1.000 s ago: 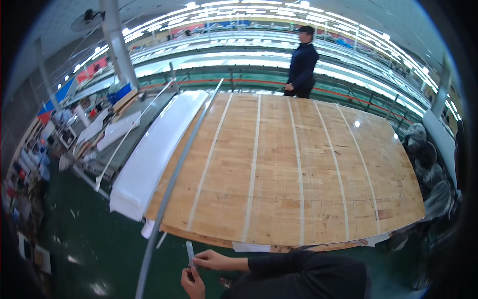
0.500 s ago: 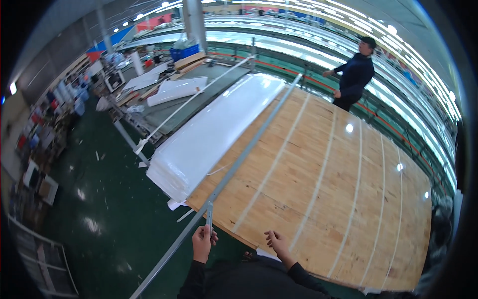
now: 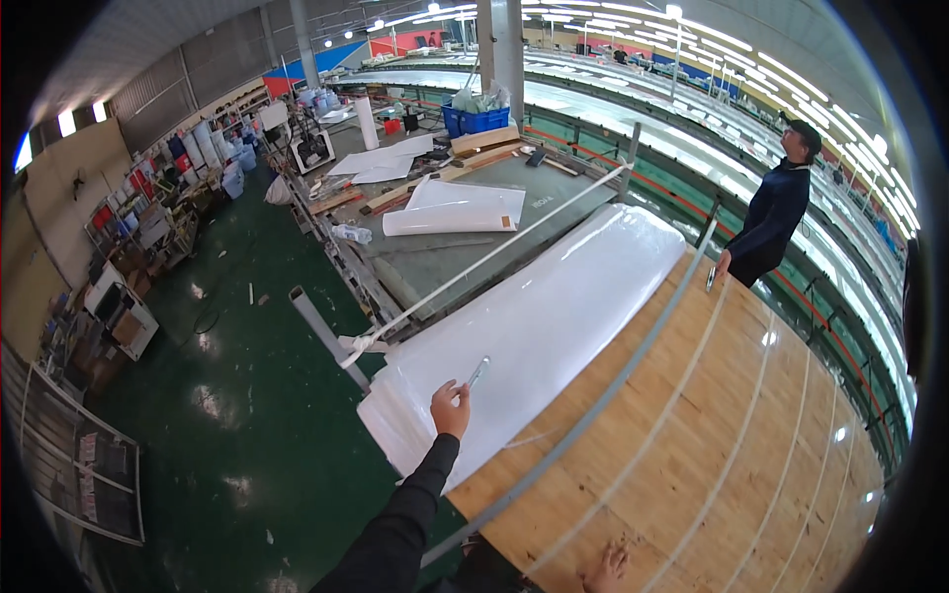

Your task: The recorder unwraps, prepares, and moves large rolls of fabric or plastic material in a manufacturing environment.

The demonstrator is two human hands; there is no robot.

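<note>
1. The person's left hand [image 3: 451,409], fingers curled, grips a slim grey tool [image 3: 479,372] above white sheeting [image 3: 554,311] along the wooden table's [image 3: 672,465] left edge.
2. The right hand [image 3: 606,570], fingers loosely spread, is by the table's near edge; contact is unclear.

Long black sleeve [image 3: 397,529], reaching down to the wrist, bare left hand [image 3: 451,411], bare right hand [image 3: 605,571]

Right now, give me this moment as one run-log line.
left hand: holds slim tool over white sheeting | right hand: at wooden table, contact unclear | co-worker: standing at table's far side
</note>
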